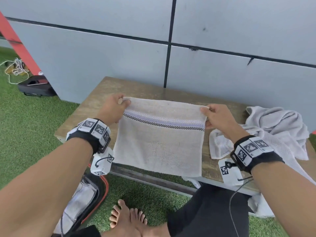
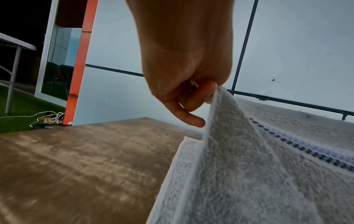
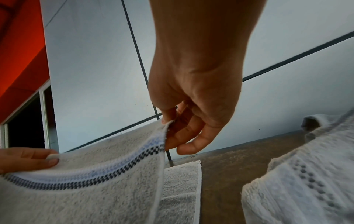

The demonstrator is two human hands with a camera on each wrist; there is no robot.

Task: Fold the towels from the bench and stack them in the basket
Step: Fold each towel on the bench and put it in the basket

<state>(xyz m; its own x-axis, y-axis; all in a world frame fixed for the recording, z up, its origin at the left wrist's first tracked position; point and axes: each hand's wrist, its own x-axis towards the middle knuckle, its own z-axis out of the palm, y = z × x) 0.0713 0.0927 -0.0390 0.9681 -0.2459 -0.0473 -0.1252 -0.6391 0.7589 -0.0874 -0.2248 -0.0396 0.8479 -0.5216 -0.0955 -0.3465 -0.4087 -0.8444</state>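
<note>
Over the worktop (image 1: 95, 100), the left hand (image 1: 114, 108) and right hand (image 1: 218, 116) each pinch a far corner of the beige towel (image 1: 159, 144), lifting that edge taut, likely to fold it evenly. Unfolded white towels (image 1: 273, 130) wait at right.

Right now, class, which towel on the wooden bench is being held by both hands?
The beige towel with the checkered stripe, pinched at two corners; the crumpled white towel lies untouched.
</note>
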